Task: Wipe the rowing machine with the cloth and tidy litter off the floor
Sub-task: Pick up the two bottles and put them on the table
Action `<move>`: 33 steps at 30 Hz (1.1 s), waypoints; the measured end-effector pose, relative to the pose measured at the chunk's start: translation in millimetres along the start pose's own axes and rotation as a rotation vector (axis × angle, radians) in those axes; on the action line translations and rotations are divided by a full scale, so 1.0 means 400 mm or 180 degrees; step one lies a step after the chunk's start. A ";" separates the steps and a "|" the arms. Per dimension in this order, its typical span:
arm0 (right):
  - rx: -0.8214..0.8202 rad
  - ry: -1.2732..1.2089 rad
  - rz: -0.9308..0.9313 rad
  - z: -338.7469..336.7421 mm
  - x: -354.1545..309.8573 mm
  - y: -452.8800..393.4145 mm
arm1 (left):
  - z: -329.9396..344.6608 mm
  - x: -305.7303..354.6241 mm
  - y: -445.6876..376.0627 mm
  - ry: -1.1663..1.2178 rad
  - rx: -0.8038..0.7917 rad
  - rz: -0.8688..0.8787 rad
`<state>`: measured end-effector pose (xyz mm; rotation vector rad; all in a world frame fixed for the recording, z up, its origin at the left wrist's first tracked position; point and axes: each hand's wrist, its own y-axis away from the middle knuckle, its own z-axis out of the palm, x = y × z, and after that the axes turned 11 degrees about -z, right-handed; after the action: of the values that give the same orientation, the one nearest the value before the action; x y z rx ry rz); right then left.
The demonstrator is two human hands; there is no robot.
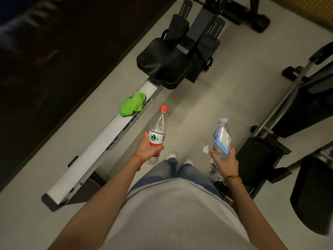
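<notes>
far left, along the dark wall: rowing machine (100, 147), rail long axis running from lower left up to upper right, black seat (163, 63) toward the far end, footrests beyond; green cloth (133, 104) bunched on the rail, just short of the seat, not in either hand; lies up and left of the left hand, well apart from the right.

next across: left hand (148, 147) wrapped round the lower body of a red-capped bottle (157, 134), fingers curled over the label; bottle nearly upright in frame, tilted slightly, cap pointing away from the body toward the cloth; looks empty or near it.

centre: pale shoes on tiled floor (225, 91); just right of them a small white scrap of paper (205, 148) on the tiles, touching nothing, close beside the right hand's thumb and below it, so nearer the right than the left.

right: right hand (224, 162) clamped round the middle of a crumpled clear bottle (220, 147) with blue-and-white label, cap away from the body, base toward the wrist, long axis roughly parallel to the other bottle.

far right: second black machine (288, 123).

judged: both hands full, so the scrap must wait on freeing a hand; the right seems better placed for it, the left for the cloth.
</notes>
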<state>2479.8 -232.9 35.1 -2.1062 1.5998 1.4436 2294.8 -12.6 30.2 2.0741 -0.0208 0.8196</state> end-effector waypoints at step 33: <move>-0.3630 0.2193 -0.2723 0.396 -0.182 0.252 | 0.441 -0.667 0.780 0.3843 0.2841 -0.2790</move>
<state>2305.6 -132.5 45.9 -3.4172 -0.4729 1.4331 2087.1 -408.2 39.1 1.6067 2.0214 1.4581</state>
